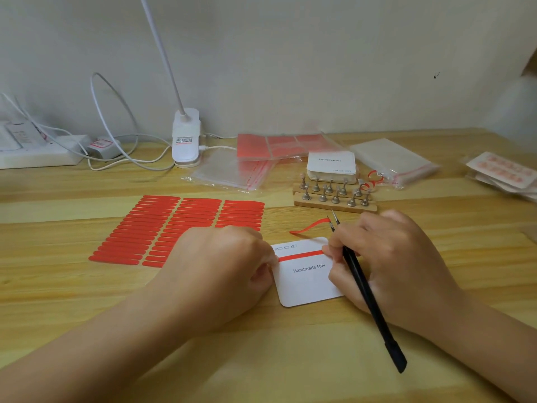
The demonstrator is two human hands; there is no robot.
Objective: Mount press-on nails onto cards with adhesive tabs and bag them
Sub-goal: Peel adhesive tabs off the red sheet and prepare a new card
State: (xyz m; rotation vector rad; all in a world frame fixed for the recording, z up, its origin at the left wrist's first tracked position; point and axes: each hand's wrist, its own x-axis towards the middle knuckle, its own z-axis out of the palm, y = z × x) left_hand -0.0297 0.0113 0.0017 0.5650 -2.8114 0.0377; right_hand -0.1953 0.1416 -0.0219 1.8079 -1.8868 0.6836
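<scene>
A white card (308,283) printed "Handmade Nail" lies on the wooden table, with a red adhesive strip (300,255) stuck across its upper part. My left hand (218,269) has its fingers curled at the card's left edge, at the strip's left end. My right hand (389,263) grips black tweezers (366,295) and its fingertips touch the strip's right end. A curled red backing strip (309,227) hangs from the tweezer tips. A sheet of red adhesive strips (171,228) lies to the left. Press-on nails on metal stands sit in a wooden holder (334,196).
A stack of blank cards (331,167) stands behind the holder. Clear zip bags (229,170) and red sheets (279,145) lie at the back, more bags (395,161) to the right. Bagged finished cards (502,173) lie far right. A clip lamp (186,138) and power strip (37,152) stand back left.
</scene>
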